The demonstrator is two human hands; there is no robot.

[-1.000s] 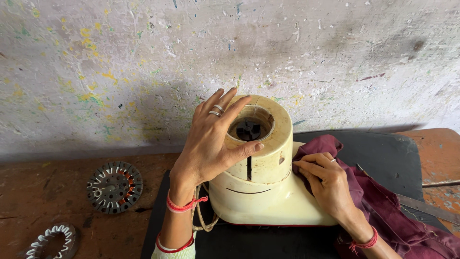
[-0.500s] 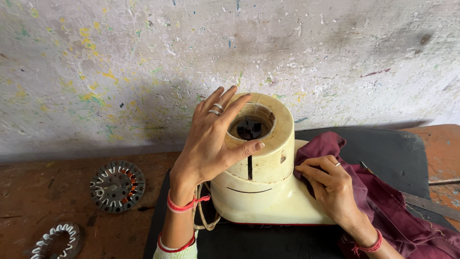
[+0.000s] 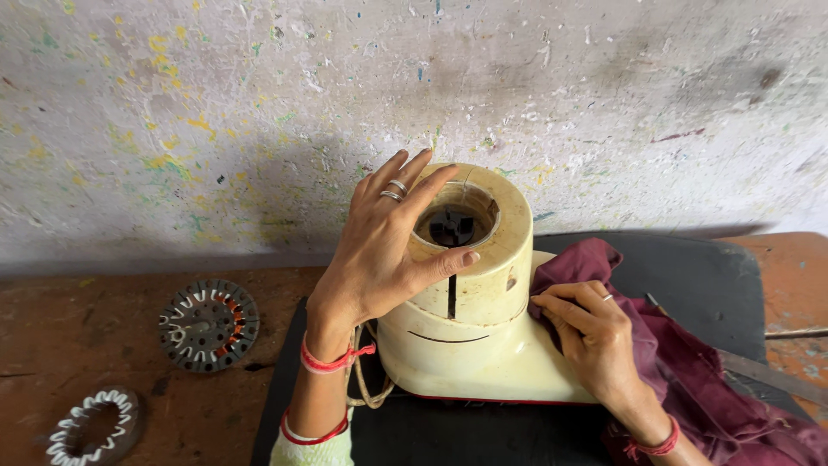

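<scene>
Wall [image 3: 216,103] fills the top half, pale plaster flecked with yellow, green and blue paint. Below it a worn reddish-brown tabletop [image 3: 78,336], with a black mat [image 3: 690,267] laid over its middle and right part. Cream mixer base [image 3: 470,302] stands upright on the mat, centre frame, round tower with a dark coupling in the open top and a vertical slot down the front. Maroon cloth [image 3: 690,362] bunched on the mat, right of the base and touching its lower shoulder. Left hand [image 3: 379,250] lies flat against the tower's left side, fingers spread apart over the rim, thumb across the front near the slot; rings on two fingers, red thread at the wrist. Right hand [image 3: 586,336] sits just right of the base, fingers drawn together pinching the cloth edge against the base's shoulder. Grey cord loops out under the left wrist. Round stator disc [image 3: 208,324] on the bare tabletop, well left of the mat; a smaller ring-shaped winding part [image 3: 93,428] at lower left. Thin metal strip [image 3: 763,371] at right edge.
</scene>
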